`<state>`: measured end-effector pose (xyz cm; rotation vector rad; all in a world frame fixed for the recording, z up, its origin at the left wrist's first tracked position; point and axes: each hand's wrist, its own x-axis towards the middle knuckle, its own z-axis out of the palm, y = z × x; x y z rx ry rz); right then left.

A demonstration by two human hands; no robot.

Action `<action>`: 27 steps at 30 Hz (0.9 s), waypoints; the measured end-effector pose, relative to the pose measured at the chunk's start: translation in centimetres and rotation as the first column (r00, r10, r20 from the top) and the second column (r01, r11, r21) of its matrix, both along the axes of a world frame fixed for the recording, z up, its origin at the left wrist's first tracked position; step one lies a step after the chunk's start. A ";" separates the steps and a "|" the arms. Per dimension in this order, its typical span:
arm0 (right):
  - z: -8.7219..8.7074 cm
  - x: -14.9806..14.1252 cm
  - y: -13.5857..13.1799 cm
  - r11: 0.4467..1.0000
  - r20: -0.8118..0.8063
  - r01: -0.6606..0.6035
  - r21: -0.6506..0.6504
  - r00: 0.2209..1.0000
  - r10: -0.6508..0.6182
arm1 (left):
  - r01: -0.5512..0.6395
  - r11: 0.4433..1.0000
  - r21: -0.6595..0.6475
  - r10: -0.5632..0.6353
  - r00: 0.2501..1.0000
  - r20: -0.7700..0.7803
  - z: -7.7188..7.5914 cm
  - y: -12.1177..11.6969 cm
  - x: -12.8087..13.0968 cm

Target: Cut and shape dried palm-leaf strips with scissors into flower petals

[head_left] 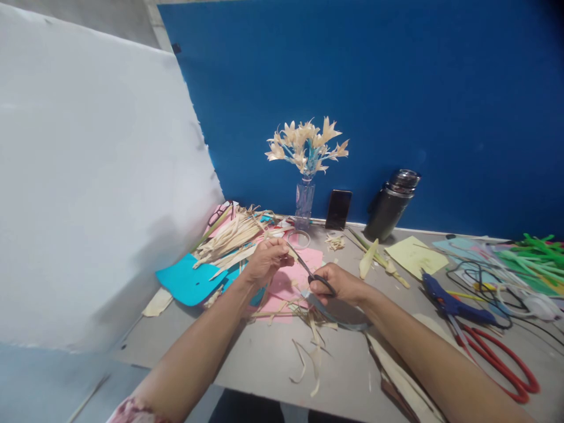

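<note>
Husk piece was pinched by the left hand, the right hand curled round scissors; beyond pink paper, flowers looked finished; left of it, husk strips seemed unworked.

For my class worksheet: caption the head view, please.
Right hand holds scissors near left hand, with flowers in a bottle behind.

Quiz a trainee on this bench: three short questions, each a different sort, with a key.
1. Which hand holds the black-handled scissors?
2. True or false: the dark phone stands between the clear bottle and the flask.
3. The glue gun is mainly: a) red, b) blue, c) green.

Key: 1. The right hand. 2. True. 3. b.
</note>
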<state>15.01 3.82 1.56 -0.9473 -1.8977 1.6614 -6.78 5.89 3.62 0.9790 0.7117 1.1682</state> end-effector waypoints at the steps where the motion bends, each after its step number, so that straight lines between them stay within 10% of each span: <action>1: 0.1 0.1 0.0 1.000 0.011 0.002 0.005 1.000 -0.002 | 0.002 1.000 -0.004 -0.002 1.000 -0.005 0.0 0.0 -0.1; 7: -0.1 -0.1 0.3 0.995 0.044 0.100 0.003 0.994 -0.100 | 0.023 0.999 -0.027 -0.024 0.999 -0.031 -0.3 0.2 -0.1; 14: -0.4 -1.2 0.5 0.888 -0.305 0.435 -0.146 0.835 -0.459 | -0.013 0.985 -0.170 -0.002 0.996 -0.091 -1.3 -1.3 2.0; 27: 0.7 -2.4 -0.4 0.774 -0.371 0.621 -0.124 0.695 -0.616 | 0.028 0.961 -0.275 0.004 0.993 0.115 -1.2 -3.1 3.8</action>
